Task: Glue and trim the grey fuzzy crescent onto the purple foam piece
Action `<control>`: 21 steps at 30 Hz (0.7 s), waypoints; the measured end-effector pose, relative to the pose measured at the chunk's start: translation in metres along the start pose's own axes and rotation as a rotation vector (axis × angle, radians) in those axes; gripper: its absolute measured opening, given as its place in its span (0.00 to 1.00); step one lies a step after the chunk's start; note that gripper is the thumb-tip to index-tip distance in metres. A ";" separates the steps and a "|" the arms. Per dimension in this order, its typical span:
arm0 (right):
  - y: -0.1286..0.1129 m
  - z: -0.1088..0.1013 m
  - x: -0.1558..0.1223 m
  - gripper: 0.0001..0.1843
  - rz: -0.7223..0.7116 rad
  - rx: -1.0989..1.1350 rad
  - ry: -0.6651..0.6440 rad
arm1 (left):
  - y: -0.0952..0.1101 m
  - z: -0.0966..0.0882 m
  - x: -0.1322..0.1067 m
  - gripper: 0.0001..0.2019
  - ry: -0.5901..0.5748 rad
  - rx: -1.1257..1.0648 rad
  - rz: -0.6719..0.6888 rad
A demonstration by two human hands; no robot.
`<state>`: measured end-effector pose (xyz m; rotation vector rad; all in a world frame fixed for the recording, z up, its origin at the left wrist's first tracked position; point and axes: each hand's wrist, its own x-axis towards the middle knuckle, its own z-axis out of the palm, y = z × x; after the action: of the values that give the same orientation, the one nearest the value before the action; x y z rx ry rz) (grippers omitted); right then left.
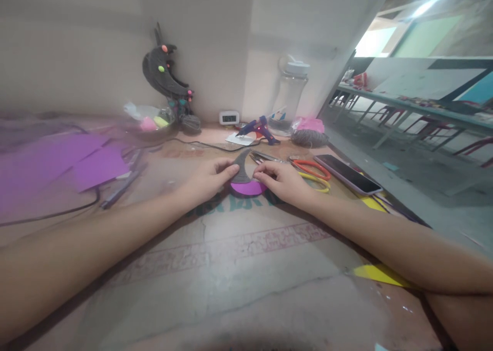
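A dark grey crescent-shaped foam piece lies on top of a purple foam piece in the middle of the table. My left hand grips the crescent's left side with thumb and closed fingers. From the right, my right hand pinches the same stack, fingers curled over the purple piece's edge. Both forearms stretch forward across the table.
Orange scissors, yellow scissors and a phone lie right of my hands. A glue gun, clock, clear bottle, bowl and dark moon ornament stand at the back. Purple sheets lie left.
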<state>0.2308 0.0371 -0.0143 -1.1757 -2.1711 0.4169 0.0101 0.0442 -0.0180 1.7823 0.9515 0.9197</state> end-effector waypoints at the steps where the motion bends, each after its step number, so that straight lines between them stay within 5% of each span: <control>1: 0.000 0.000 0.000 0.10 0.003 0.000 0.007 | 0.001 0.000 0.000 0.13 -0.004 -0.015 -0.011; 14: 0.012 0.000 0.007 0.11 0.140 0.221 -0.033 | 0.003 0.001 0.002 0.11 -0.007 -0.167 -0.015; 21: 0.011 -0.014 0.008 0.18 0.033 0.204 0.244 | 0.004 0.001 0.001 0.10 0.075 -0.120 0.005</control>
<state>0.2439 0.0497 -0.0067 -1.0892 -1.8560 0.4714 0.0120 0.0438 -0.0145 1.6601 0.9192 1.0316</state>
